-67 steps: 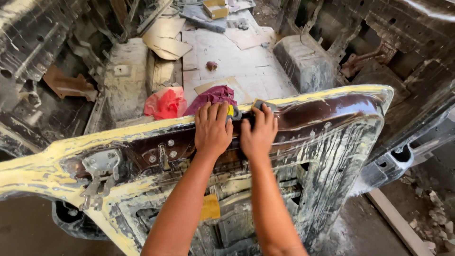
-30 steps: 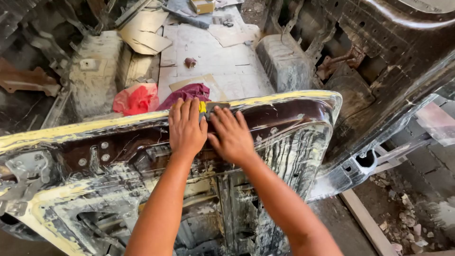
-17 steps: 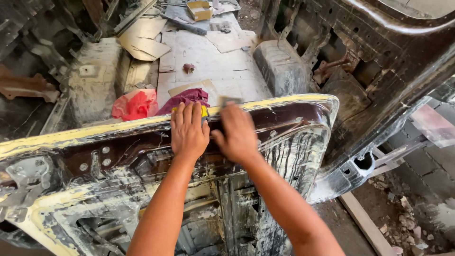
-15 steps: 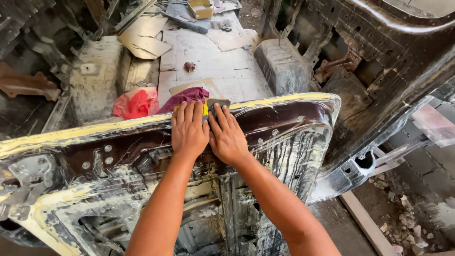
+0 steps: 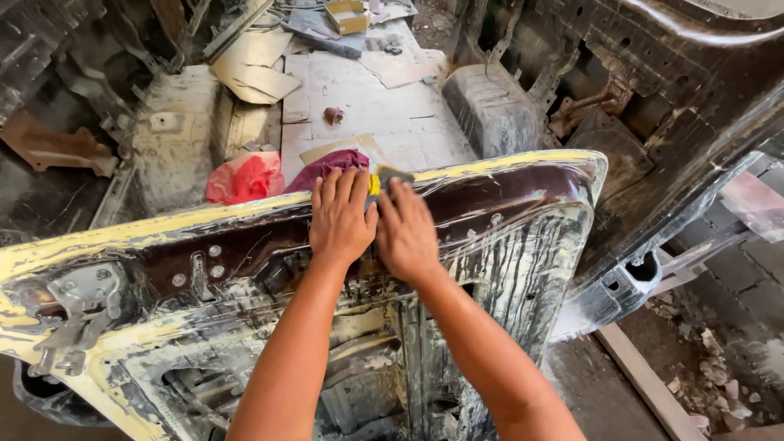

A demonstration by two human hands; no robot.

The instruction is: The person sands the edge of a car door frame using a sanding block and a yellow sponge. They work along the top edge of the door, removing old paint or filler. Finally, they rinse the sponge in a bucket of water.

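A stripped car door [image 5: 523, 229], dark maroon with yellow filler along its top edge and white streaks lower down, lies across the view. Both hands press side by side on its upper band. My left hand [image 5: 341, 216] lies flat with its fingers reaching the top edge. My right hand [image 5: 406, 233] sits just to the right, fingers angled up and left. Between and under the fingertips a small sanding pad [image 5: 380, 178], yellow with a grey sheet, shows at the door's edge. Most of the pad is hidden by the hands.
Beyond the door is a gutted car body floor [image 5: 367, 106] with cardboard pieces, a red rag [image 5: 245, 178], a maroon cloth [image 5: 331, 163] and a small box [image 5: 347, 15]. A wheel arch [image 5: 490, 106] rises at the right. A door hinge bracket [image 5: 77, 314] sits at the lower left.
Both hands stay together on the door's top band while my right hand rubs back and forth with the pad. The view has shifted slightly.
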